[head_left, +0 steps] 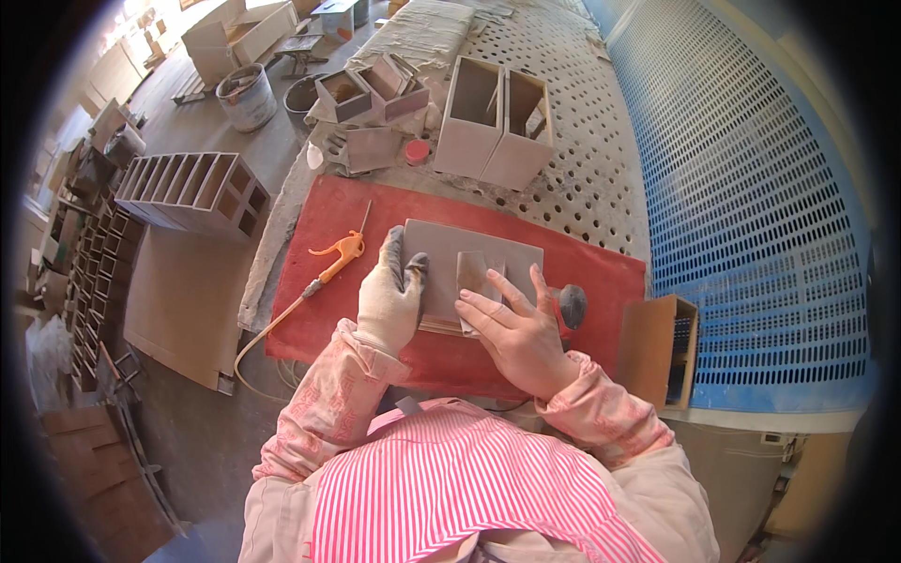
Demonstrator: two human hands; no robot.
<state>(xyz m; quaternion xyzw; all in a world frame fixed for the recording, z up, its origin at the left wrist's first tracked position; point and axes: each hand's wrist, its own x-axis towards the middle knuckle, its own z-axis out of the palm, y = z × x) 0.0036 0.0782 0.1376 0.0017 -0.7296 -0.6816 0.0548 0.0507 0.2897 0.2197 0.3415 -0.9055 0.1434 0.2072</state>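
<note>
A flat grey-coated wooden piece, box or panel, lies on the red mat in front of me; its near edge shows bare wood. My left hand, in a whitish glove with dark fingertips, grips its left edge, thumb on top. My right hand, bare, lies over a folded brown sheet that looks like sandpaper and presses it on the grey face. The fingers are stretched and slightly apart, and the thumb is partly hidden. Right of that hand sits a dark, rounded power-tool head, probably a sander.
An orange air blow gun with its hose lies left on the mat. Grey open boxes and a red lid stand beyond, on the perforated table. A brown box stands right, beside the blue slotted wall.
</note>
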